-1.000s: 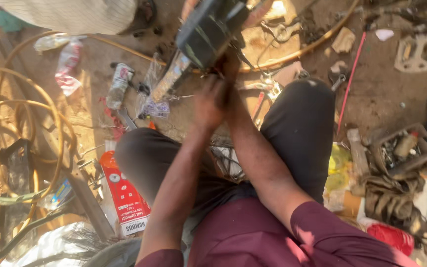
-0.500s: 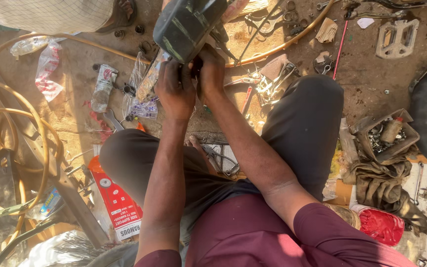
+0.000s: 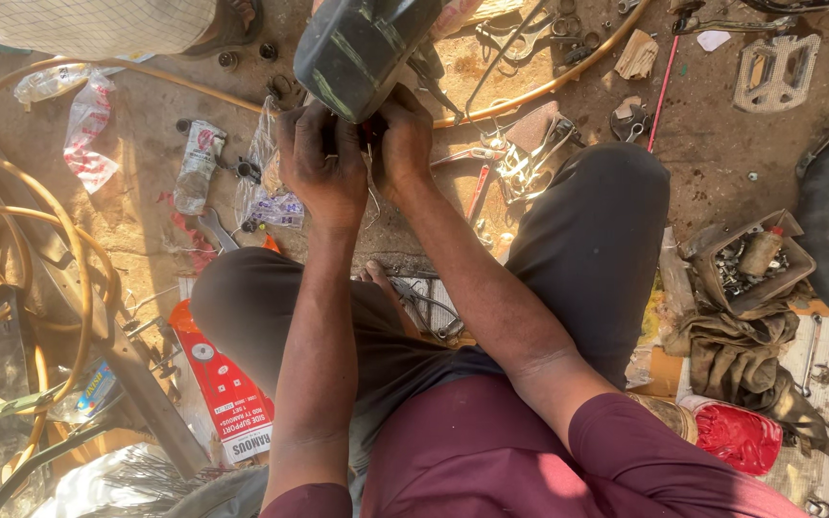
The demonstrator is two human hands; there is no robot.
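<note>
The dirt floor [image 3: 146,221] is strewn with parts, with yellow hose [image 3: 40,240] coiled toward its left edge and a small box of bolts [image 3: 750,264] near its right edge. A person sits with knees spread, and a dark bicycle saddle [image 3: 362,48] is tilted at the floor's far edge, just beyond both hands. The left hand [image 3: 323,163] and right hand [image 3: 400,134] are closed narrowly side by side on something small at the saddle's underside; what exactly cannot be told. This looks like fastening or threading work there; the following move likely calls for steady fingertip grip while the saddle is kept from turning.
</note>
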